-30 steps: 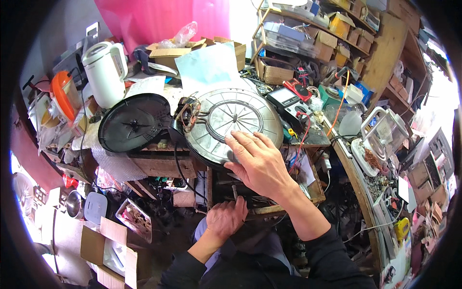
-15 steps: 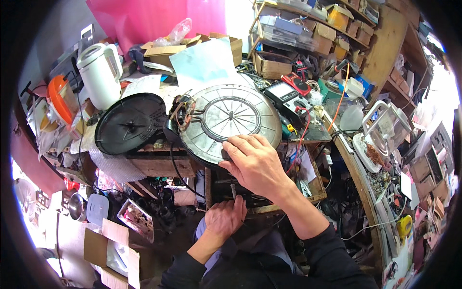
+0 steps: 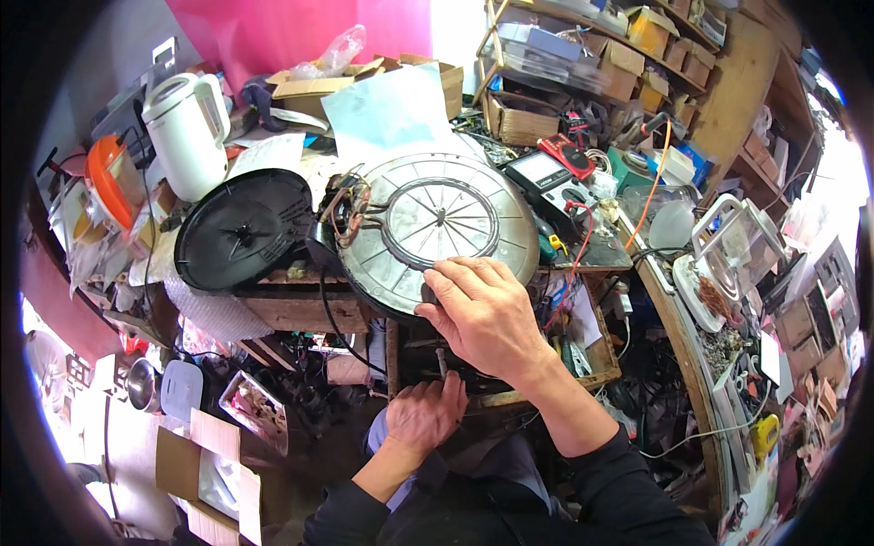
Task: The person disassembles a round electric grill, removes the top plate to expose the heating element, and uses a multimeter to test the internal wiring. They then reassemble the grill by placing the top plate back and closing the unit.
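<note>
A round metal heating plate (image 3: 364,250) with radial ribs and a ring-shaped element lies underside up at the bench's front edge. My right hand (image 3: 492,314) is on its near rim, fingers bent over the top and thumb low at the edge. A small dark piece shows between thumb and forefinger. Lower, over the drawer (image 3: 496,398), my left hand (image 3: 425,416) is closed, with a slim grey metal rod (image 3: 442,361) standing up at its fingertips; the rest of what it holds is hidden. Exposed wiring (image 3: 349,207) sits at the plate's left side, next to a round black plastic cover (image 3: 241,232).
A white kettle (image 3: 187,136) stands at the back left. Right of the plate lie a meter with a screen (image 3: 537,170) and a red multimeter (image 3: 566,156). A black cord (image 3: 335,323) hangs over the front edge. An opened cardboard box (image 3: 205,464) is at lower left.
The view has shifted slightly. Both hands keep nearly the same places, the right on the plate's rim and the left below it.
</note>
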The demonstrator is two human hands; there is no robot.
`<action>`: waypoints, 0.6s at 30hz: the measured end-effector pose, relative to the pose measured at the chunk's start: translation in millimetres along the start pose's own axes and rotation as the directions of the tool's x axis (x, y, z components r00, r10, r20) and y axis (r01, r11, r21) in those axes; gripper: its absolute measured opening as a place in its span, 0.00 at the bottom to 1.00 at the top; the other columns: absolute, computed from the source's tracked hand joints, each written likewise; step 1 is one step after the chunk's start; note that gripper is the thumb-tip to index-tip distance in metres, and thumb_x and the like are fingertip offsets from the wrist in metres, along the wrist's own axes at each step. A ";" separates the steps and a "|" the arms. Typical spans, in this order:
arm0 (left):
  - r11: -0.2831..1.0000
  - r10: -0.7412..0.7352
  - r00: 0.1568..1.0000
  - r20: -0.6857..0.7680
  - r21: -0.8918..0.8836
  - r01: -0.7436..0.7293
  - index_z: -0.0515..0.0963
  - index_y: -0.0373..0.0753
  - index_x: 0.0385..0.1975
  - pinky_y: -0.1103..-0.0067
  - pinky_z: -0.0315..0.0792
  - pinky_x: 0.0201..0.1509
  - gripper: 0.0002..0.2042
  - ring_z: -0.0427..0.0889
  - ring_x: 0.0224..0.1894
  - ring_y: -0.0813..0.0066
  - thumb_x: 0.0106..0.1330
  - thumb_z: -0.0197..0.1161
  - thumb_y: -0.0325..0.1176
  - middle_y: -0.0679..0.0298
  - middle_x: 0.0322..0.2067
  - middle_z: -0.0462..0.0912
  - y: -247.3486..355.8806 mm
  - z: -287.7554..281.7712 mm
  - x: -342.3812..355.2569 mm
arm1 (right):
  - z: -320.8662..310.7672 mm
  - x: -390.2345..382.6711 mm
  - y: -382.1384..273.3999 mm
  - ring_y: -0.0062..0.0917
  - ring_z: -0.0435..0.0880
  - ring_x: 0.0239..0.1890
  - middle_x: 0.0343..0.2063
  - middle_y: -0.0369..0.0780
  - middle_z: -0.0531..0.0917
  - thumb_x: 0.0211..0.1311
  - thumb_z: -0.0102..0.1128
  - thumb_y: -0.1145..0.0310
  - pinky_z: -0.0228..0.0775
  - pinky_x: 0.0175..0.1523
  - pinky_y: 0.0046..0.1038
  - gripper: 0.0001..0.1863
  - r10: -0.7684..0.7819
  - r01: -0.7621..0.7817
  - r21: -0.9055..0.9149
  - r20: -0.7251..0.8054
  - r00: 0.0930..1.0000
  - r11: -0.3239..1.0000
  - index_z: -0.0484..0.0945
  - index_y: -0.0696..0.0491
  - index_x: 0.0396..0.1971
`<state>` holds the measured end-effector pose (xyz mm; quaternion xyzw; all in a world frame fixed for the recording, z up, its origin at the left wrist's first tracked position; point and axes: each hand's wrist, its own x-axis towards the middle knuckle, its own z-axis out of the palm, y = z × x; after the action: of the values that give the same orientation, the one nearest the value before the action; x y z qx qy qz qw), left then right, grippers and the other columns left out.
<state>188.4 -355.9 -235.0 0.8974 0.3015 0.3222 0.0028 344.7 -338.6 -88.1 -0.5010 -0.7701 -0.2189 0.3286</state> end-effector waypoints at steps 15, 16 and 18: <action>1.000 0.005 0.996 -0.085 -0.014 -0.006 0.82 0.40 0.41 0.72 0.77 0.26 0.11 0.84 0.20 0.67 0.70 0.65 0.42 0.64 0.20 0.84 0.8 1.1 -1.7 | -8.0 5.4 -2.7 0.39 0.86 0.49 0.45 0.44 0.87 0.62 0.71 0.65 0.76 0.56 0.39 0.17 -0.016 0.016 -0.031 -0.008 1.000 0.999 0.84 0.59 0.46; 1.000 0.004 0.996 -0.085 -0.018 -0.005 0.82 0.41 0.41 0.72 0.77 0.26 0.11 0.85 0.21 0.67 0.70 0.65 0.42 0.64 0.20 0.84 0.8 0.9 -1.6 | -7.8 4.6 -0.3 0.40 0.85 0.48 0.45 0.44 0.86 0.62 0.71 0.66 0.76 0.55 0.39 0.16 0.001 -0.001 -0.027 -0.027 1.000 1.000 0.84 0.59 0.47; 0.999 -0.006 0.996 -0.084 -0.033 0.003 0.81 0.41 0.40 0.71 0.77 0.26 0.10 0.85 0.21 0.65 0.70 0.65 0.40 0.62 0.20 0.84 1.9 0.1 -0.8 | -10.7 6.1 2.5 0.41 0.84 0.44 0.42 0.45 0.85 0.61 0.68 0.73 0.77 0.50 0.38 0.12 0.040 -0.041 -0.005 -0.104 0.994 0.999 0.84 0.58 0.45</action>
<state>188.9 -357.9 -235.2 0.8821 0.2980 0.3647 0.0054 348.3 -341.0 -76.3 -0.5056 -0.7409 -0.2406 0.3709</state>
